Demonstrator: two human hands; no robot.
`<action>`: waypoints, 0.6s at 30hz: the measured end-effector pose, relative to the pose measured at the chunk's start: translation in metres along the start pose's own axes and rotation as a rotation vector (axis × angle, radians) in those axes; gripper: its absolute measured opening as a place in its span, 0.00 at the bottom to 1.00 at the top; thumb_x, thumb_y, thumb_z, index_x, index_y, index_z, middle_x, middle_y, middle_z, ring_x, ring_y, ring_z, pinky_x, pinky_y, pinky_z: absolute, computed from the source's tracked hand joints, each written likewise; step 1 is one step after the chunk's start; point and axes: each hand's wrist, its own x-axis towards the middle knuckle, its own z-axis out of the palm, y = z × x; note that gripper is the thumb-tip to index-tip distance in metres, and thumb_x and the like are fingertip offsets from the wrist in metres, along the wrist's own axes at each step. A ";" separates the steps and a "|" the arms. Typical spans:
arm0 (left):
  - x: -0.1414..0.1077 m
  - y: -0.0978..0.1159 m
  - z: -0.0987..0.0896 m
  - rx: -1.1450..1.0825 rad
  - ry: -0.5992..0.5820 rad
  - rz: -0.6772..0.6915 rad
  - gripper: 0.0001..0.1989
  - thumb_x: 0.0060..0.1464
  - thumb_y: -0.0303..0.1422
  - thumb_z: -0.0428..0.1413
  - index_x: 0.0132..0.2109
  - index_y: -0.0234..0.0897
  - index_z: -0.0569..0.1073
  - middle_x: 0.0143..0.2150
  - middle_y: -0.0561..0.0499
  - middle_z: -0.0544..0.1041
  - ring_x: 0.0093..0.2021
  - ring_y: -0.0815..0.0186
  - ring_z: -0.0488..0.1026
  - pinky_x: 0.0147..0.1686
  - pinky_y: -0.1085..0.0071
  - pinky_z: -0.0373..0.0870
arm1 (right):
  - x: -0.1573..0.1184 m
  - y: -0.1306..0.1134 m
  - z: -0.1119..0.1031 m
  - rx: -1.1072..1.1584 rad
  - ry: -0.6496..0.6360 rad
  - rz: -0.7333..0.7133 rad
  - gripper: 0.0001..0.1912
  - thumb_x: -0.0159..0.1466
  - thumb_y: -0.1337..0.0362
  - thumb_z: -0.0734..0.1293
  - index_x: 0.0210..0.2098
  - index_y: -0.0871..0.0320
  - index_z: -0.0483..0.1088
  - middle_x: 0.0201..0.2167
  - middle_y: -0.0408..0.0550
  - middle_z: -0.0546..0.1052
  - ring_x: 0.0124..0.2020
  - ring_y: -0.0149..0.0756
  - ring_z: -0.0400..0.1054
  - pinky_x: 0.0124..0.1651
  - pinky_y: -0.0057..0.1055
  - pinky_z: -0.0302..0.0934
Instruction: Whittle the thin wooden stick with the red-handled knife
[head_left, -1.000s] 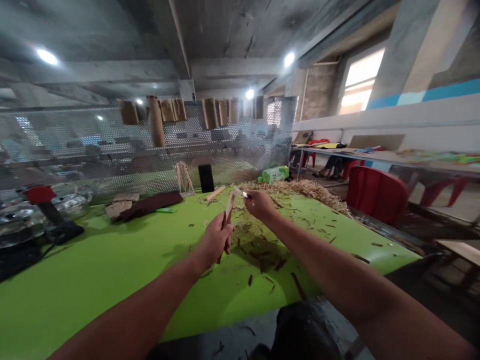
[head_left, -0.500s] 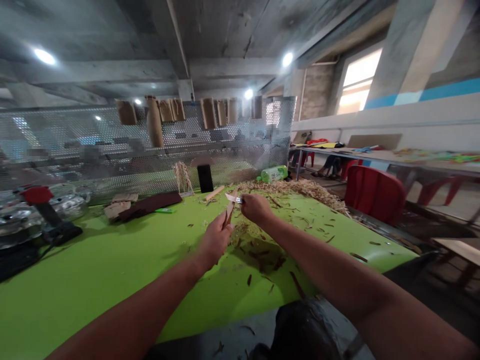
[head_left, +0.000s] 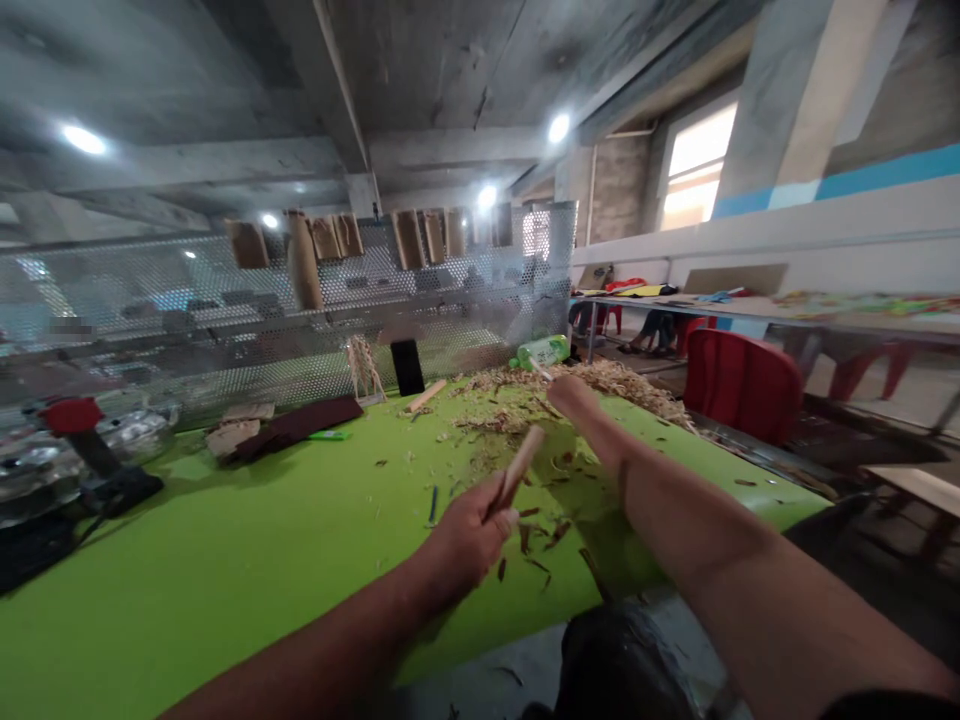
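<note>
My left hand (head_left: pixel 469 540) grips a thin pale wooden stick (head_left: pixel 516 462) in its fingers, low over the green table (head_left: pixel 225 530). The stick's upper end points away from me, and it stands well apart from my right hand (head_left: pixel 576 398). That hand is blurred and lies farther out, at the edge of a heap of pale wood shavings (head_left: pixel 600 382). A small knife blade (head_left: pixel 541 370) seems to stick out past its fist. Dark bark strips and curls (head_left: pixel 536 535) lie scattered on the tabletop below my hands.
A perforated metal screen (head_left: pixel 300 330) with hanging paper bags (head_left: pixel 304 260) runs behind the table. On the table stand a green bottle (head_left: pixel 541 352), a black block (head_left: pixel 408 367), a dark cloth (head_left: pixel 296 425), and a red-topped clamp (head_left: pixel 71 415). A red chair (head_left: pixel 741 385) stands to the right.
My hands have come apart: the left dropped toward me with the stick, and the right moved away and to the right. The stick now tilts the other way. My view tilted slightly.
</note>
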 end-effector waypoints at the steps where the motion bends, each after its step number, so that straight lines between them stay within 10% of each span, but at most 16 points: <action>1: 0.000 0.000 -0.001 -0.028 -0.003 -0.035 0.22 0.58 0.37 0.54 0.58 0.36 0.67 0.24 0.56 0.66 0.20 0.72 0.59 0.19 0.77 0.59 | 0.005 0.007 -0.001 0.017 0.020 0.025 0.20 0.66 0.65 0.58 0.49 0.67 0.76 0.43 0.69 0.78 0.41 0.44 0.75 0.38 0.29 0.60; 18: 0.026 -0.012 -0.026 -0.240 0.073 -0.059 0.11 0.58 0.41 0.53 0.40 0.40 0.63 0.23 0.61 0.62 0.16 0.76 0.55 0.14 0.81 0.55 | -0.063 -0.071 0.028 -0.006 0.115 -0.540 0.15 0.62 0.61 0.60 0.38 0.57 0.78 0.34 0.54 0.81 0.33 0.38 0.72 0.33 0.28 0.54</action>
